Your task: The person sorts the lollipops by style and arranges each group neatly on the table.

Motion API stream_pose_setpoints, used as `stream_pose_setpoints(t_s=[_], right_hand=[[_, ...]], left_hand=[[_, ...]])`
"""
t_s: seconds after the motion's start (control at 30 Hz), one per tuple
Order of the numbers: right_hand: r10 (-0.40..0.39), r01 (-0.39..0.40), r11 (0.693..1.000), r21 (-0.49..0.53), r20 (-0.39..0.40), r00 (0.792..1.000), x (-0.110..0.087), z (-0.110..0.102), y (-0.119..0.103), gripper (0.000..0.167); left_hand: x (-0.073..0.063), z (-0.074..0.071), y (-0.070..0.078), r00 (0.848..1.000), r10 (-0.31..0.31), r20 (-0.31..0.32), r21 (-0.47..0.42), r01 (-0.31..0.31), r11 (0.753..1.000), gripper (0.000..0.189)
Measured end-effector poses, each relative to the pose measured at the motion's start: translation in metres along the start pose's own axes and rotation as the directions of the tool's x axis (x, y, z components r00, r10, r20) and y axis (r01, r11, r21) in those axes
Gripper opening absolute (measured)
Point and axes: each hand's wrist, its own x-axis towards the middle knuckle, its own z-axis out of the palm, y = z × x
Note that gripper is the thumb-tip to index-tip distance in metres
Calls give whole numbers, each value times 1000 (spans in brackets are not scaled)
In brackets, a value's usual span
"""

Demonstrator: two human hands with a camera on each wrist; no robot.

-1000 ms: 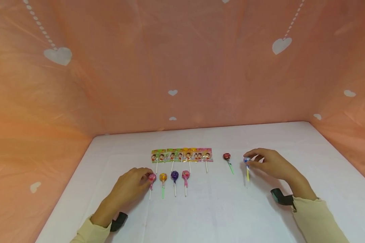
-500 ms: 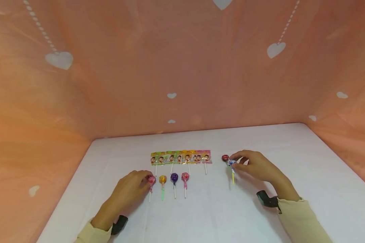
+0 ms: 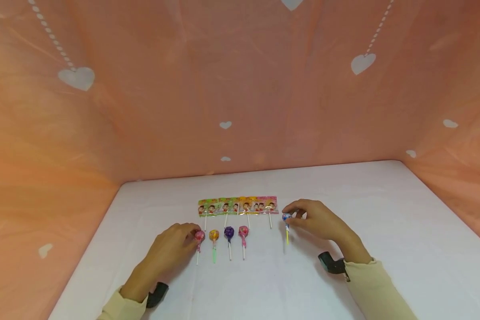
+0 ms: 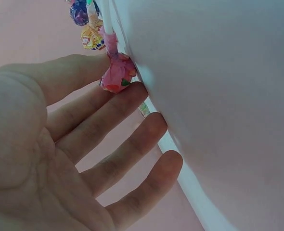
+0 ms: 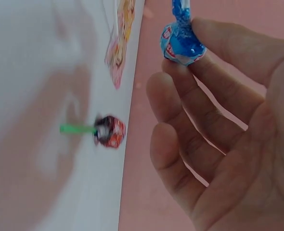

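My left hand (image 3: 174, 246) pinches the ball of a pink lollipop (image 3: 200, 235) at the left end of a row on the white table. In the left wrist view the thumb and forefinger lie around that pink ball (image 4: 117, 74), its stick pointing up. Held by the thumb and fingertips of my right hand (image 3: 318, 220) is a blue lollipop (image 3: 286, 217) with a yellow stick, above the table. A red lollipop (image 5: 110, 131) with a green stick lies below the right hand in the right wrist view; the hand hides it in the head view.
Right of the left hand lie a yellow lollipop (image 3: 214, 235), a purple lollipop (image 3: 229, 232) and another pink lollipop (image 3: 243, 231). Behind them is a row of flat wrapped lollipops (image 3: 228, 206). Orange cloth (image 3: 264, 111) with hearts walls the white table (image 3: 244, 293).
My right hand has carried the blue lollipop leftward, passing over the red lollipop, toward the row's right side. The left hand stays at the pink lollipop.
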Motion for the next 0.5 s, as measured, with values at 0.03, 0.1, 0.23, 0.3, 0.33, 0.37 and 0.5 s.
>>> stream_pose_setpoints(t_s=[0.03, 0.1, 0.23, 0.3, 0.33, 0.37, 0.5], right_hand=[[-2, 2, 1000, 4, 5, 1000, 1, 2, -1, 21], [-13, 12, 1000, 10, 13, 1000, 3, 5, -4, 23], [-36, 36, 999, 17, 26, 999, 8, 12, -7, 25], [-50, 49, 999, 18, 33, 998, 10, 15, -10, 24], [-57, 56, 998, 21, 37, 998, 11, 16, -11, 24], [-65, 64, 998, 21, 41, 997, 12, 18, -12, 23], [-67, 67, 998, 2, 51, 996, 17, 25, -17, 22]], left_hand=[[0, 0, 0, 1000, 1, -1, 0, -1, 1000, 23], [0, -1, 0, 1000, 9, -4, 5, -9, 1000, 24], [1, -1, 0, 1000, 24, -6, 19, -23, 1000, 24], [1, -1, 0, 1000, 25, -2, 22, -25, 999, 24], [1, -1, 0, 1000, 24, -1, 22, -24, 999, 24], [1, -1, 0, 1000, 23, 0, 20, -23, 1000, 24], [1, 0, -1, 1000, 30, -8, 15, -30, 999, 24]])
